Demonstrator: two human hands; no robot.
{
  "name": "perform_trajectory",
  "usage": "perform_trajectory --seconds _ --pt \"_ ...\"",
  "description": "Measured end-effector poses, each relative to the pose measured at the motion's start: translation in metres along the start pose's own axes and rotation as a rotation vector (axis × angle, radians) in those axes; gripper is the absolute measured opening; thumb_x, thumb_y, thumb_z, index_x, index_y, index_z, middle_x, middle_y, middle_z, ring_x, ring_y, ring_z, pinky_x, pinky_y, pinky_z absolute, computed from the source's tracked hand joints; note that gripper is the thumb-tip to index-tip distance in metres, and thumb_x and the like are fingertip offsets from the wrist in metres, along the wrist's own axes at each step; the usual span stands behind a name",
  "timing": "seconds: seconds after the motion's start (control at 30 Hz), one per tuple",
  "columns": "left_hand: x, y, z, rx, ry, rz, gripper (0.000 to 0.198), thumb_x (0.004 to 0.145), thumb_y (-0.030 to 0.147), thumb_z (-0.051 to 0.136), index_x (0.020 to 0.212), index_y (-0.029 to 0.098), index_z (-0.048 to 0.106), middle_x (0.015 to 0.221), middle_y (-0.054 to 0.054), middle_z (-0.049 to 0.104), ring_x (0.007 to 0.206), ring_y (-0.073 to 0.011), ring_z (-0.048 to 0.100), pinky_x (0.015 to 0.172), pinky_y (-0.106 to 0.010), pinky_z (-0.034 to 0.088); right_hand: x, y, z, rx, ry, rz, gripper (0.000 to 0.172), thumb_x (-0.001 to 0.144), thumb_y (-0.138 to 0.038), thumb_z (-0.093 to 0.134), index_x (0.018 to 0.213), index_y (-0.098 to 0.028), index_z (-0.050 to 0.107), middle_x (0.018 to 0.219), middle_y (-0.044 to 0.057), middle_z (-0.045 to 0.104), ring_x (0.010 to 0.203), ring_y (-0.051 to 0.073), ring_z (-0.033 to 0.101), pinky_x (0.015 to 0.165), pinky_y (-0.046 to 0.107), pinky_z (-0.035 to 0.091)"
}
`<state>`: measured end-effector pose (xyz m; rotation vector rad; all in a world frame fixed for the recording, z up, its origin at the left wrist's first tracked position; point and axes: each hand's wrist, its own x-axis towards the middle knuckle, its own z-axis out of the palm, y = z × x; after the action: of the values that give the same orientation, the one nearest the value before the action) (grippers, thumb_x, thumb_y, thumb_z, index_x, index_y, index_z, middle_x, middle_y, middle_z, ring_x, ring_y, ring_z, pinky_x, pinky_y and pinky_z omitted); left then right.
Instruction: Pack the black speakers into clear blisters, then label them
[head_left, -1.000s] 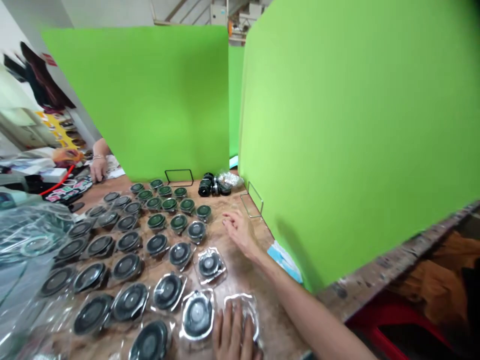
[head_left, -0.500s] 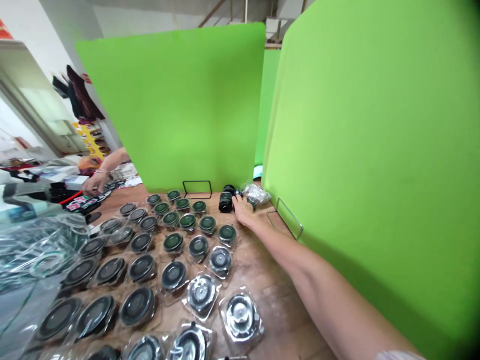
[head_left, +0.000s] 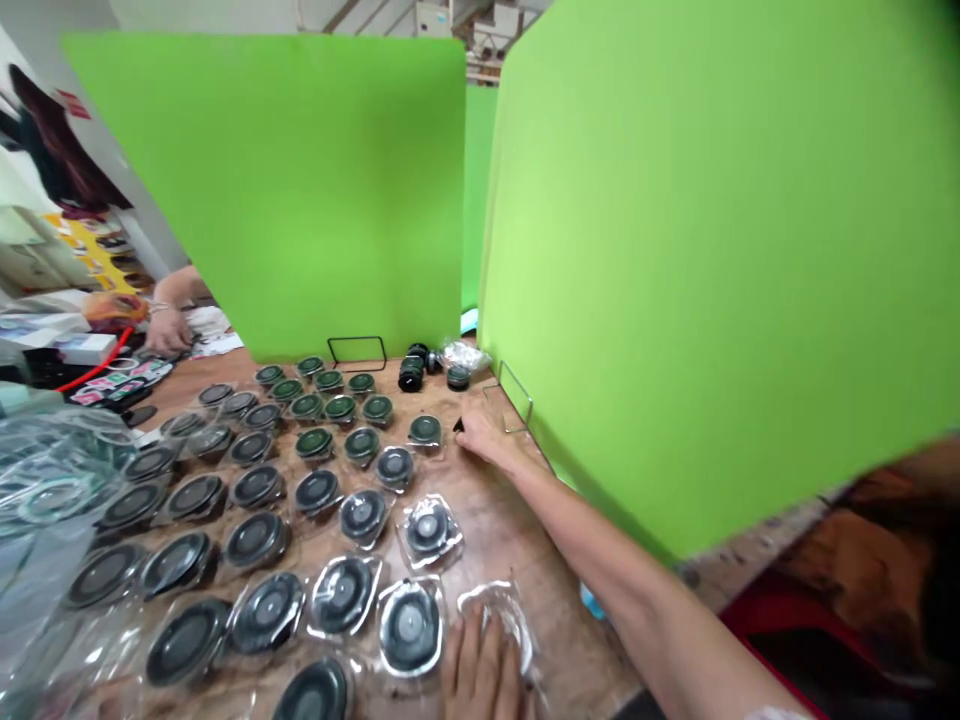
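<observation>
My right hand [head_left: 480,430] is over the middle of the wooden table, its fingers closed on a small black piece [head_left: 458,426], mostly hidden by the hand. My left hand [head_left: 482,665] lies at the lower edge of the view, fingers stretched flat over a clear plastic shell [head_left: 517,615]. Beside it sits a round black lidded container [head_left: 409,628] in its clear shell. Many more such black discs in clear plastic, such as one [head_left: 426,430] left of my right hand, spread in rows across the table.
Stacked black rings [head_left: 411,370], a single black disc [head_left: 457,377] and a crumpled clear bag [head_left: 463,355] sit at the back. Green panels [head_left: 300,200] on wire feet [head_left: 357,353] wall the table. Clear plastic bags [head_left: 60,470] pile up left. Another person's hand [head_left: 168,330] works beyond the left panel.
My right hand has drawn back from the black stack at the rear, now with a small black piece. My left hand has come into view on a clear shell. The view has shifted right.
</observation>
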<state>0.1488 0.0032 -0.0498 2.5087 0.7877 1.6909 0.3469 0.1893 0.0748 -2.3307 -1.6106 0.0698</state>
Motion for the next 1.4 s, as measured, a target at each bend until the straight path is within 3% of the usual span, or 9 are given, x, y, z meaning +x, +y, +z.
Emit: perform_trajectory --seconds 0.13,0.27,0.37,0.63,0.77,0.97,1.17,1.3,1.4 --pt "0.022 0.013 -0.031 -0.172 -0.175 -0.132 0.039 0.077 0.011 0.056 0.116 0.015 0.055 0.118 -0.016 0.061 0.122 -0.0313 0.047 0.098 -0.047 0.041 -0.105 0.021 -0.032 0.181 0.065 0.121 0.063 0.079 -0.038 0.059 0.133 -0.015 0.034 0.114 0.012 0.060 0.100 0.020 0.059 0.084 0.030 0.046" --pt "0.053 0.029 -0.067 -0.607 -0.294 -0.870 0.055 0.078 0.039 0.059 0.128 0.019 0.045 0.114 -0.014 0.062 0.099 -0.0276 0.061 0.082 -0.041 0.052 -0.218 0.003 -0.057 0.865 -0.021 -0.031 0.046 0.080 -0.036 0.060 0.122 -0.021 0.047 0.107 0.003 0.065 0.090 0.015 0.063 0.076 0.024 0.050" --pt "0.074 0.038 -0.081 -0.918 -0.357 -1.333 0.058 0.068 0.047 0.068 0.115 0.017 0.054 0.093 -0.009 0.069 0.082 -0.0243 0.065 0.072 -0.035 0.053 -0.264 -0.002 -0.066 0.934 -0.176 -0.257 0.034 0.087 -0.035 0.051 0.119 -0.024 0.055 0.111 0.003 0.065 0.101 0.015 0.060 0.087 0.026 0.047" --pt "0.087 0.034 -0.090 -1.052 -0.155 -1.462 0.057 0.041 0.021 0.084 0.093 0.015 0.064 0.081 -0.002 0.069 0.075 -0.0150 0.061 0.070 -0.023 0.048 -0.215 0.064 -0.013 -0.110 0.110 -0.002 0.031 0.086 -0.008 0.037 0.106 -0.012 0.060 0.106 0.018 0.062 0.101 0.026 0.055 0.087 0.044 0.043" --pt "0.087 0.031 -0.096 -1.065 -0.238 -1.420 0.065 0.045 0.024 0.084 0.105 0.019 0.059 0.091 -0.002 0.067 0.077 -0.0173 0.061 0.072 -0.028 0.049 -0.207 0.076 -0.011 -0.103 0.077 -0.067 0.029 0.083 -0.004 0.037 0.093 -0.013 0.063 0.088 0.014 0.063 0.084 0.024 0.056 0.071 0.036 0.046" --pt "0.098 0.036 -0.082 -0.738 -0.465 -1.030 0.048 0.054 0.026 0.077 0.099 0.017 0.060 0.088 -0.002 0.064 0.082 -0.0206 0.059 0.077 -0.031 0.047 -0.256 0.028 -0.085 0.213 0.430 -0.334 0.025 0.090 -0.020 0.042 0.111 -0.022 0.055 0.093 0.007 0.060 0.084 0.019 0.052 0.074 0.033 0.043" --pt "0.106 0.061 -0.076 -0.788 -0.454 -0.774 0.022 0.062 0.019 0.068 0.083 0.017 0.063 0.080 -0.002 0.063 0.075 -0.0196 0.058 0.068 -0.030 0.049 -0.258 -0.006 -0.088 0.218 0.250 -0.421 0.026 0.093 -0.035 0.039 0.092 -0.021 0.061 0.077 0.005 0.054 0.075 0.016 0.050 0.066 0.028 0.041" --pt "0.117 0.056 -0.089 -1.076 -0.410 -1.153 0.048 0.053 0.021 0.077 0.099 0.018 0.063 0.086 -0.003 0.066 0.078 -0.0202 0.061 0.071 -0.032 0.051 -0.215 0.027 -0.080 -0.081 0.426 -0.144 0.024 0.091 -0.031 0.043 0.103 -0.020 0.061 0.092 0.010 0.057 0.084 0.021 0.050 0.072 0.033 0.040" --pt "0.116 0.034 -0.101 -1.299 -0.221 -1.520 0.042 0.058 0.029 0.075 0.095 0.015 0.063 0.083 -0.006 0.067 0.074 -0.0234 0.064 0.064 -0.036 0.053 -0.219 0.035 -0.076 -0.120 0.374 -0.168 0.031 0.088 -0.029 0.049 0.116 -0.019 0.055 0.116 0.015 0.053 0.099 0.027 0.048 0.080 0.041 0.040"
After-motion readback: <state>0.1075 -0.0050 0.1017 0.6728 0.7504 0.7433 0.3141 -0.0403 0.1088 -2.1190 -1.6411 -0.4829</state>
